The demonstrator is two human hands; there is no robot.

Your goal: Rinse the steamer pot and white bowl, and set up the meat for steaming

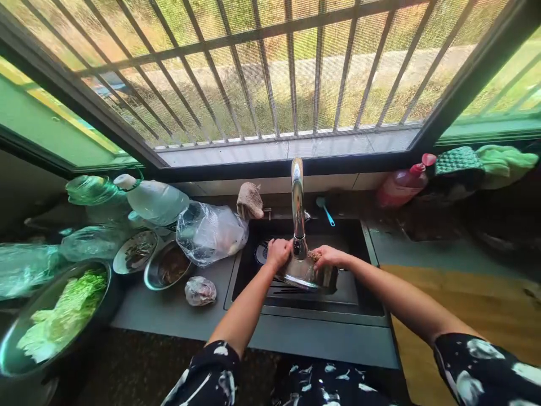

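Over the dark sink (361, 293), a shiny metal pot (296, 279) is held tilted below the faucet (298, 197). My left hand (279, 254) is closed on its left rim. My right hand (331, 256) is at the pot's other side, its fingers pressed round a small brownish, rough-textured scrubber (314, 256) against the pot. The faucet head hides part of the pot's inside. Behind the pot, a dark round piece with a pale pattern (261, 252) lies in the sink's left part.
Left of the sink are a clear plastic bag (211, 231), a small wrapped bundle (200, 291), two bowls (149, 276) (119, 262) and a large basin (12, 344) of cabbage (67, 316). Behind are a cloth (250, 200) and blue brush (326, 213). Rightward stand a pink bottle (401, 186) and wooden board (460, 310).
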